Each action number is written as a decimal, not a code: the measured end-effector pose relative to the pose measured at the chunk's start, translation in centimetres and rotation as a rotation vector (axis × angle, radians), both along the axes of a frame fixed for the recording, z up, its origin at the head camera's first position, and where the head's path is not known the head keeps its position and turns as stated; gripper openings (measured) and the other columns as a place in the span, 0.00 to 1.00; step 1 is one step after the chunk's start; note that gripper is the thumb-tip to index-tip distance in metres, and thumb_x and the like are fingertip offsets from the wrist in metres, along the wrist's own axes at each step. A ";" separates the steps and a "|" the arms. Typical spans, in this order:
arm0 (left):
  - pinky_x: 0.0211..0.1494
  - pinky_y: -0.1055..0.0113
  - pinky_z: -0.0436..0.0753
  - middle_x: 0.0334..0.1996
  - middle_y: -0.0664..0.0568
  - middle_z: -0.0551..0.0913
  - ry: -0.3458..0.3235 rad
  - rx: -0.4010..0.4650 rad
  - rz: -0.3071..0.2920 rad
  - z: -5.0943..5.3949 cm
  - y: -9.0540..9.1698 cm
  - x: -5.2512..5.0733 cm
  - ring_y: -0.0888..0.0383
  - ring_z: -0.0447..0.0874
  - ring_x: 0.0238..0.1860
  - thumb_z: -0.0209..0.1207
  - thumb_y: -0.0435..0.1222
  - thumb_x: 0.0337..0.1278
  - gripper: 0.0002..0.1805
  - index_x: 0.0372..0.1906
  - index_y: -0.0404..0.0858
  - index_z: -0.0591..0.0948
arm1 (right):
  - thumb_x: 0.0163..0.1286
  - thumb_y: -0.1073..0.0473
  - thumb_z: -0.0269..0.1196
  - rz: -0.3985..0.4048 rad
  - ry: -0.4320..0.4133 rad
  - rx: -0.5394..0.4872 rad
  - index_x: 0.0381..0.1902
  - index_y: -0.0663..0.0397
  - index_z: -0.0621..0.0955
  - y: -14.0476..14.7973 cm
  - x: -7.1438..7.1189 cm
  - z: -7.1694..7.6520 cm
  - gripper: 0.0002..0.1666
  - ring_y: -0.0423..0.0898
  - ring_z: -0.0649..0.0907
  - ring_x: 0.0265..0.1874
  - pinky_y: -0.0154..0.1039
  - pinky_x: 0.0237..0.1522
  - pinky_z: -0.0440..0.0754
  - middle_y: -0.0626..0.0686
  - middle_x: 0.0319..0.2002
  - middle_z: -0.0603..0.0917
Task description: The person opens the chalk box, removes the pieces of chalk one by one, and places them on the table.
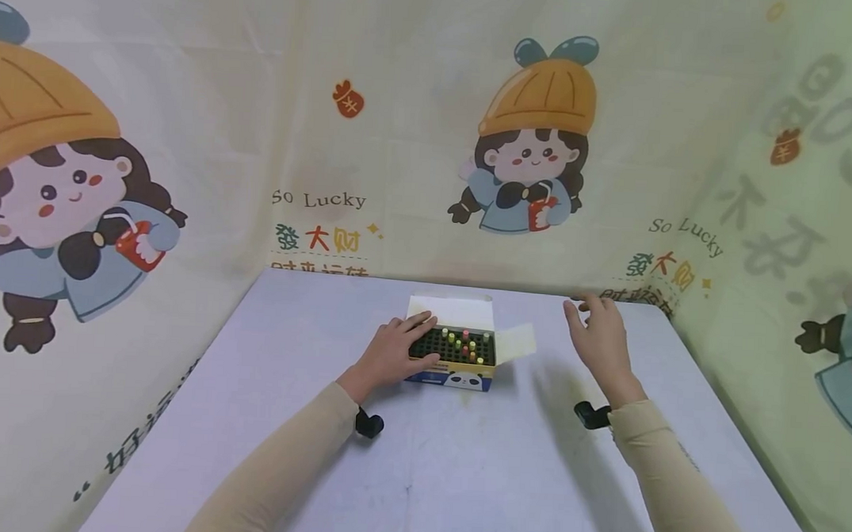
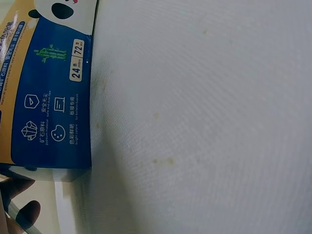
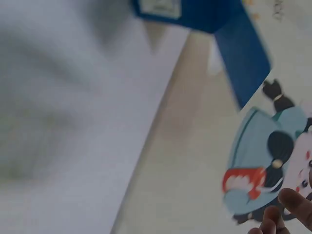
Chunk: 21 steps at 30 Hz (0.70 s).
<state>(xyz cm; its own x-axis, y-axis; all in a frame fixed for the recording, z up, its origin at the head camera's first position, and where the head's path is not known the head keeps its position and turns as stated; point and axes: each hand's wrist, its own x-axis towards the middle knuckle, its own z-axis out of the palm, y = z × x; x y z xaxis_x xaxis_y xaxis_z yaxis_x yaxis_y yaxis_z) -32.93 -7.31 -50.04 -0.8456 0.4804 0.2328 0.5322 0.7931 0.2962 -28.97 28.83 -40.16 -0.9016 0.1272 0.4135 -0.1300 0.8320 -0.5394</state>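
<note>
An open chalk box (image 1: 457, 380) with a blue and yellow front and a panda face stands on the table. Inside it, a black holder full of holes carries several coloured chalk sticks (image 1: 465, 349), mostly in its right half. My left hand (image 1: 391, 350) holds the box's left end, thumb near the front edge and fingers across the top. In the left wrist view, fingertips (image 2: 30, 213) show beside the end of the printed box (image 2: 53, 102). My right hand (image 1: 599, 341) is raised to the right of the box, its fingers loosely bent and nothing visible in them.
The box's lid (image 1: 450, 310) stands up at the back, and a side flap (image 1: 515, 341) sticks out to the right. A white cloth covers the table (image 1: 453, 473). A printed curtain (image 1: 402, 154) hangs behind it. Each wrist wears a black camera mount (image 1: 592, 416).
</note>
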 end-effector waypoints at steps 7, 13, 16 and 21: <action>0.65 0.39 0.72 0.82 0.59 0.59 0.002 0.003 -0.009 0.5 0.0 0.2 0.41 0.71 0.69 0.53 0.68 0.68 0.44 0.82 0.55 0.60 | 0.83 0.48 0.55 0.075 0.054 -0.043 0.56 0.62 0.82 -5.0 -0.2 1.3 0.23 0.58 0.83 0.42 0.55 0.42 0.81 0.64 0.51 0.81; 0.65 0.39 0.73 0.82 0.59 0.58 0.002 -0.006 -0.008 0.8 0.1 0.1 0.41 0.71 0.70 0.52 0.67 0.69 0.43 0.83 0.55 0.60 | 0.81 0.52 0.58 0.173 0.000 -0.057 0.53 0.60 0.84 -8.3 -0.2 1.0 0.18 0.55 0.84 0.41 0.53 0.43 0.84 0.61 0.48 0.82; 0.65 0.39 0.72 0.82 0.58 0.59 -0.006 -0.002 -0.010 0.7 0.0 0.2 0.40 0.71 0.70 0.52 0.67 0.69 0.43 0.83 0.55 0.60 | 0.81 0.51 0.59 0.219 -0.058 -0.047 0.55 0.59 0.84 -9.5 0.0 0.0 0.18 0.53 0.85 0.40 0.51 0.42 0.84 0.60 0.47 0.83; 0.65 0.39 0.72 0.82 0.58 0.60 -0.004 0.002 -0.015 0.7 -0.1 0.4 0.40 0.71 0.70 0.53 0.67 0.68 0.44 0.82 0.54 0.61 | 0.79 0.52 0.61 0.257 -0.127 -0.007 0.56 0.58 0.83 -11.2 0.2 -1.5 0.17 0.50 0.85 0.39 0.47 0.39 0.85 0.58 0.44 0.85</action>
